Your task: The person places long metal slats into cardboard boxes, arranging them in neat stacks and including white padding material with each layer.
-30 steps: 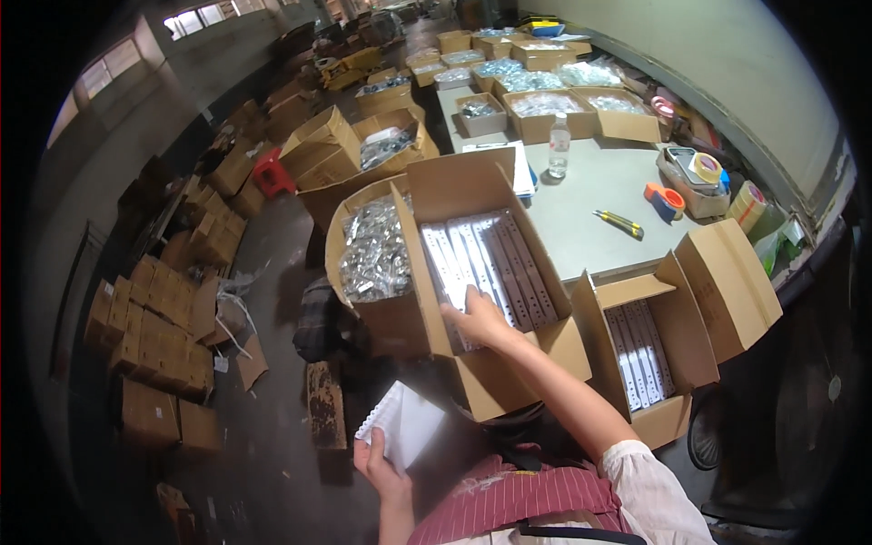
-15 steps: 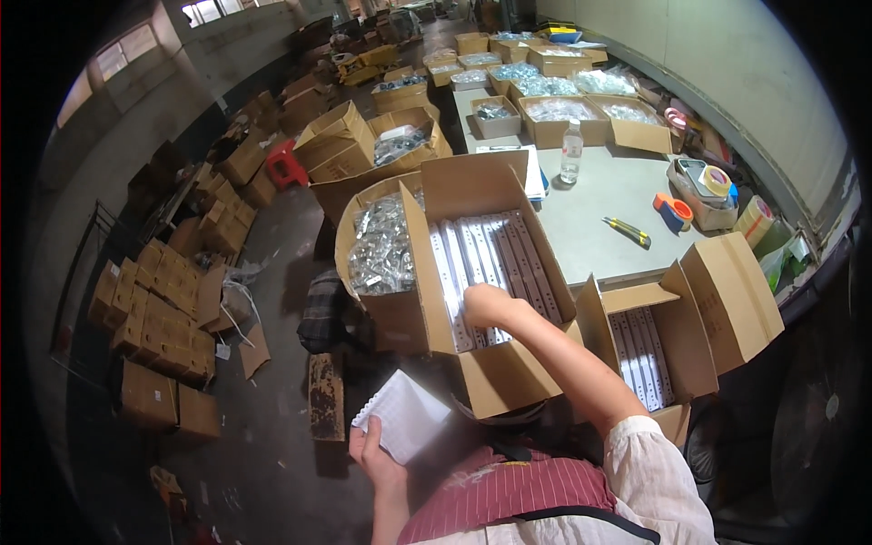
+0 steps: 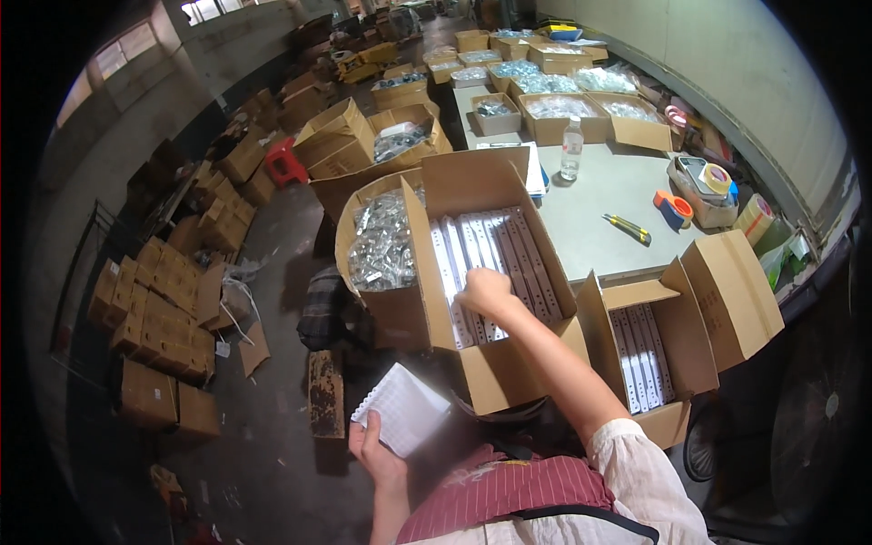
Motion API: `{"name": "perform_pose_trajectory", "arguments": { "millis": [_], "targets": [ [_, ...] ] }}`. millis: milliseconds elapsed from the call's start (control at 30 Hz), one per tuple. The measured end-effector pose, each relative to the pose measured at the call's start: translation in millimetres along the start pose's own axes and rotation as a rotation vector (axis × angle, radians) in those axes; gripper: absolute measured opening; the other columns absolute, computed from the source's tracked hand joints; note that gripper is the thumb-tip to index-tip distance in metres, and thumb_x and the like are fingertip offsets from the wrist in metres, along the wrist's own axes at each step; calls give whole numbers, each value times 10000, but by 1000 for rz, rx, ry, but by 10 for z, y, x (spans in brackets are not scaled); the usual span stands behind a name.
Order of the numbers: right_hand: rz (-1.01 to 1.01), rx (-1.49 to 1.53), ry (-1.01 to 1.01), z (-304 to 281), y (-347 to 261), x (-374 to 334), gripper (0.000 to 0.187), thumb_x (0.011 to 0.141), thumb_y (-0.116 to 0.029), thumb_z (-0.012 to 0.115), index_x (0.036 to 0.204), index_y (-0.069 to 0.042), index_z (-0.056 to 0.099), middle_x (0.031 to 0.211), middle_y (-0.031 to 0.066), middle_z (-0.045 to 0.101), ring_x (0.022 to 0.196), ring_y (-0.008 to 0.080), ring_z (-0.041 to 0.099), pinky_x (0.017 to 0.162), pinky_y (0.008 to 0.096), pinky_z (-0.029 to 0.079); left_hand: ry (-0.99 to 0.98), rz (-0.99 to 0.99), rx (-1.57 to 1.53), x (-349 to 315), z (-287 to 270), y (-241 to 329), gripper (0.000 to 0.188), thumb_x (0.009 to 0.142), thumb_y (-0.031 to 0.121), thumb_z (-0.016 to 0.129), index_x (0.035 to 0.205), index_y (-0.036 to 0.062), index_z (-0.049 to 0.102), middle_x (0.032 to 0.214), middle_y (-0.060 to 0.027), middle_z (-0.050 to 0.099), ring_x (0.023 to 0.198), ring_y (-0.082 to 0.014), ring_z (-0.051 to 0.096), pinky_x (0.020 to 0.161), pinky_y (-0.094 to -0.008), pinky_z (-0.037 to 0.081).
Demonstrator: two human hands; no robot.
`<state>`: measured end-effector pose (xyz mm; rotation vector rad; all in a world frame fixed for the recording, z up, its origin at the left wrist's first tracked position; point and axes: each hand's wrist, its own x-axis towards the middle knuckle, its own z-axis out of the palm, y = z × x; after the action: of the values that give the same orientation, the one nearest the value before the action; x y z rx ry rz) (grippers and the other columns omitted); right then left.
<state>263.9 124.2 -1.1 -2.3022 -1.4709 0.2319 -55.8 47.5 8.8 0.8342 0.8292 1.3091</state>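
Observation:
My left hand [image 3: 381, 461] grips a white spiral-edged notepad [image 3: 406, 411] by its lower left side, thumb on top of the page. My right hand [image 3: 485, 292] is inside an open cardboard box [image 3: 513, 371], just over a row of long metal slide rails [image 3: 498, 234] with small holes. Its fingers are curled closed and point down toward the rails. Whatever they hold, if anything, is hidden, and contact with a rail is unclear. To the right, a smaller open box [image 3: 683, 350] contains more rails [image 3: 641, 356] of the same kind.
Left of the rails stands a box of bagged metal parts [image 3: 381, 241]. On the grey table [image 3: 581, 236] are a water bottle [image 3: 571, 150], a yellow utility knife [image 3: 627, 229], an orange tape dispenser [image 3: 673, 210] and papers. Stacked cartons [image 3: 154, 309] and a red stool [image 3: 286, 163] occupy the left floor.
My right hand has shifted slightly left and away from me over the rails. The left hand and the notepad have hardly moved.

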Motion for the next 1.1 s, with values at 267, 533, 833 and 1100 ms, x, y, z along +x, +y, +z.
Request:
{"name": "perform_pose_trajectory", "arguments": {
  "millis": [267, 533, 833, 1100],
  "targets": [
    [198, 938, -306, -127, 523, 3, 287, 773, -223, 692, 780, 60, 736, 713, 144, 698, 706, 218, 694, 657, 344, 523, 92, -19, 1, -47, -171, 41, 261, 948, 119, 605, 1164, -27, 603, 1112, -121, 664, 989, -210, 645, 889, -332, 490],
    [-66, 279, -13, 60, 294, -39, 243, 842, -169, 595, 750, 25, 710, 695, 197, 688, 634, 333, 687, 625, 434, 553, 34, -101, -23, 88, -16, -124, 239, 951, 96, 603, 1160, -20, 610, 1137, -106, 663, 1009, -203, 638, 911, -317, 475],
    [-191, 86, -76, -69, 265, -507, 175, 792, -126, 619, 895, 4, 675, 814, 214, 696, 780, 390, 688, 699, 481, 542, -47, -90, -51, 116, 262, -154, 238, 957, 70, 598, 1172, -31, 606, 1135, -108, 668, 1016, -193, 634, 923, -306, 466],
    [-142, 391, -229, -116, 200, -638, 190, 775, -112, 654, 902, 30, 660, 844, 234, 691, 825, 394, 673, 747, 439, 525, -9, -182, -73, 96, 141, -328, 257, 960, 64, 588, 1194, -42, 597, 1150, -118, 666, 1038, -203, 637, 933, -316, 474]
  ]
}}
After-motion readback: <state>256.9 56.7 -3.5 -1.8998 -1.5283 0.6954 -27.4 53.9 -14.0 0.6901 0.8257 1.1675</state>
